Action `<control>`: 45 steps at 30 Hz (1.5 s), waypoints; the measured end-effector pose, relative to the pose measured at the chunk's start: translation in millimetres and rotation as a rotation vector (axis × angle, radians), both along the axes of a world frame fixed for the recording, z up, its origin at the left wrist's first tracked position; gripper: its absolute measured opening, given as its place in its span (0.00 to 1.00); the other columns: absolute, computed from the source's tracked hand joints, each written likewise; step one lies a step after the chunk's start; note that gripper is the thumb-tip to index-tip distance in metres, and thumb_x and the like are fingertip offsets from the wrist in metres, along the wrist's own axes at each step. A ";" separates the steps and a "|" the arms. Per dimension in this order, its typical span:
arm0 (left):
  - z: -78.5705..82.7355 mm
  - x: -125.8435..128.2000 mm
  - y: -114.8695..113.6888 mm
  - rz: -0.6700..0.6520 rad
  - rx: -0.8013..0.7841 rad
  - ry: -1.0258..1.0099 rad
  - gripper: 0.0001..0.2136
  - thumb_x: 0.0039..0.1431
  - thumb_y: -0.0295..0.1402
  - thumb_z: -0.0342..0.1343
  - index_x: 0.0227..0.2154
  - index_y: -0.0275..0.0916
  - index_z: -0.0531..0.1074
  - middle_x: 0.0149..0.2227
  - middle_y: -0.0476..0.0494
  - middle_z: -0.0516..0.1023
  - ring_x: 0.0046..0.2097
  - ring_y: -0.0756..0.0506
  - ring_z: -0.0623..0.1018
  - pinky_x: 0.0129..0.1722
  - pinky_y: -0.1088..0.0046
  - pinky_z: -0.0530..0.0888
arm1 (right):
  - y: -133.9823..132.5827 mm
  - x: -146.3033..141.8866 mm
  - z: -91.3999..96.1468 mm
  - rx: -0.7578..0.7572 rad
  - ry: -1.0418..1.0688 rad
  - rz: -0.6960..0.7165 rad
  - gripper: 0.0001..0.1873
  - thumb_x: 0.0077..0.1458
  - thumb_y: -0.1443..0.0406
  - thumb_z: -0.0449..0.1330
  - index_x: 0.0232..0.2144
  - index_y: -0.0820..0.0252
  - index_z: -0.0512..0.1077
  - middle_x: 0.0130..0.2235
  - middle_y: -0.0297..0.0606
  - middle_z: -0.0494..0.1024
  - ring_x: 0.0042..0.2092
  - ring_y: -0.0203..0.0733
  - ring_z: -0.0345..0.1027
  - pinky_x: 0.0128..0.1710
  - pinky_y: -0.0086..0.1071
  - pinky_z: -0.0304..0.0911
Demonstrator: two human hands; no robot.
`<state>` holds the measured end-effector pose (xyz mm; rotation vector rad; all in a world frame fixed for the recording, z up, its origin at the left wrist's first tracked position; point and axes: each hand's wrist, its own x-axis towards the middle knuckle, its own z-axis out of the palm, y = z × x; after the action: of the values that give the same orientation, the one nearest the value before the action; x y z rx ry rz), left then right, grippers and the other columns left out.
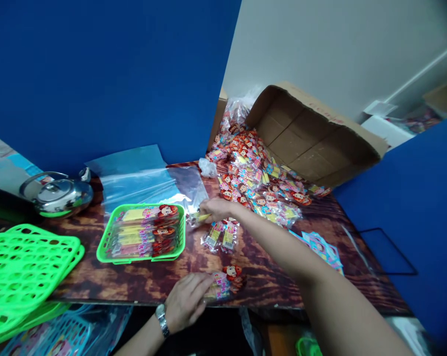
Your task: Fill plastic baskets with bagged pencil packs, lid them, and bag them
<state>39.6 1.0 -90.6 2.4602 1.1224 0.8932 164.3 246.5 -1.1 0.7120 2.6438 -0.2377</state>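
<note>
My left hand (188, 300), with a metal-band watch on its wrist, grips the left end of a few small clear packets (223, 284) at the table's front edge. These packets show a red-haired cartoon figure and pink and yellow contents. Farther back, my right hand (216, 209) is closed on a clear packet with yellow in it (198, 218), just right of the green basket (101, 251). Similar packets (145, 235) lie in rows inside that basket. Two more packets (220, 236) lie face down on the table below my right hand.
A large heap of packets (253, 173) spills from a tipped cardboard box (301, 133) at the back right. Clear plastic bags (142, 183) lie behind the basket. At left are a metal kettle (62, 195) and stacked green perforated panels (30, 262). Printed cards (321, 247) lie at right.
</note>
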 end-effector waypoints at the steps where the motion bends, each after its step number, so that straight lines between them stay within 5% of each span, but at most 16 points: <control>1: 0.2 -0.1 0.2 0.000 0.001 0.003 0.25 0.57 0.27 0.44 0.59 0.35 0.54 0.47 0.37 0.73 0.47 0.44 0.74 0.45 0.67 0.74 | -5.1 -2.1 -3.8 0.012 -0.006 -0.006 0.14 0.50 0.59 0.61 0.39 0.58 0.68 0.43 0.39 0.74 0.41 0.41 0.69 0.33 0.27 0.59; 5: -0.5 -0.4 0.0 0.001 0.027 -0.009 0.25 0.57 0.27 0.44 0.59 0.36 0.54 0.47 0.37 0.74 0.47 0.45 0.74 0.44 0.67 0.74 | -21.0 -9.7 -16.7 0.121 -0.005 -0.087 0.21 0.52 0.70 0.54 0.50 0.59 0.62 0.46 0.48 0.73 0.45 0.50 0.68 0.37 0.37 0.61; 8: -1.9 -0.5 -0.2 0.008 0.024 -0.015 0.26 0.56 0.26 0.44 0.60 0.36 0.53 0.47 0.37 0.74 0.47 0.45 0.74 0.45 0.68 0.74 | -17.6 -6.7 -6.2 0.162 0.044 -0.123 0.27 0.52 0.66 0.57 0.55 0.56 0.58 0.46 0.46 0.73 0.48 0.51 0.66 0.42 0.41 0.61; 14: -4.4 -0.6 -0.7 -0.007 0.021 -0.022 0.27 0.56 0.25 0.44 0.60 0.36 0.52 0.48 0.37 0.74 0.48 0.45 0.74 0.46 0.67 0.74 | -16.6 20.5 28.8 0.018 -0.061 0.136 0.11 0.53 0.60 0.58 0.39 0.56 0.71 0.42 0.40 0.75 0.44 0.47 0.69 0.45 0.42 0.58; 18: -4.9 -0.1 -1.5 -0.008 0.001 -0.006 0.26 0.57 0.26 0.44 0.60 0.37 0.52 0.49 0.37 0.73 0.49 0.45 0.73 0.47 0.67 0.73 | -39.2 37.6 5.9 0.048 -0.080 0.344 0.12 0.54 0.69 0.56 0.43 0.58 0.70 0.52 0.43 0.69 0.52 0.46 0.63 0.47 0.41 0.56; 21: -4.5 0.3 -1.7 0.006 -0.021 -0.004 0.26 0.57 0.26 0.44 0.60 0.37 0.53 0.48 0.37 0.73 0.48 0.45 0.74 0.47 0.67 0.73 | -49.0 40.5 -10.2 0.143 -0.021 0.380 0.12 0.60 0.69 0.49 0.45 0.59 0.67 0.49 0.45 0.72 0.47 0.44 0.65 0.42 0.39 0.57; 25: -6.2 -0.2 -1.7 0.015 -0.005 -0.018 0.25 0.58 0.26 0.45 0.59 0.37 0.55 0.48 0.37 0.74 0.48 0.45 0.74 0.47 0.68 0.74 | -44.1 34.2 5.4 0.170 -0.004 0.314 0.15 0.59 0.69 0.49 0.49 0.58 0.64 0.42 0.43 0.75 0.44 0.45 0.64 0.42 0.39 0.55; 30: -9.9 -1.3 -3.0 0.025 0.007 -0.031 0.25 0.58 0.27 0.45 0.60 0.37 0.54 0.47 0.37 0.74 0.48 0.45 0.74 0.47 0.68 0.74 | -37.6 48.2 31.2 0.111 -0.060 0.257 0.09 0.53 0.68 0.57 0.39 0.59 0.69 0.40 0.41 0.75 0.43 0.46 0.65 0.48 0.43 0.53; 35: -10.9 -2.3 -3.2 0.043 -0.006 -0.058 0.25 0.58 0.27 0.46 0.59 0.36 0.55 0.48 0.37 0.74 0.49 0.45 0.74 0.48 0.69 0.73 | -47.0 85.1 1.0 0.076 -0.072 0.349 0.08 0.55 0.71 0.55 0.38 0.59 0.70 0.55 0.42 0.68 0.57 0.47 0.57 0.53 0.44 0.50; 39: -10.0 -2.6 -0.1 0.063 -0.045 -0.098 0.24 0.60 0.29 0.47 0.60 0.37 0.53 0.49 0.37 0.73 0.50 0.46 0.74 0.48 0.70 0.73 | -50.7 96.6 -15.3 0.102 -0.042 0.346 0.11 0.59 0.72 0.49 0.42 0.61 0.68 0.46 0.44 0.73 0.51 0.44 0.63 0.54 0.44 0.48; 45: -6.8 1.7 4.8 0.080 -0.065 -0.150 0.19 0.61 0.29 0.48 0.55 0.36 0.57 0.46 0.36 0.74 0.47 0.46 0.75 0.46 0.72 0.74 | -50.1 85.0 3.1 -0.022 -0.076 -0.003 0.27 0.51 0.57 0.60 0.51 0.61 0.62 0.42 0.45 0.74 0.38 0.44 0.70 0.39 0.35 0.59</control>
<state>41.2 5.8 -97.4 2.2694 1.1844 1.0293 249.3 196.3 2.0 0.7045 2.5645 -0.2355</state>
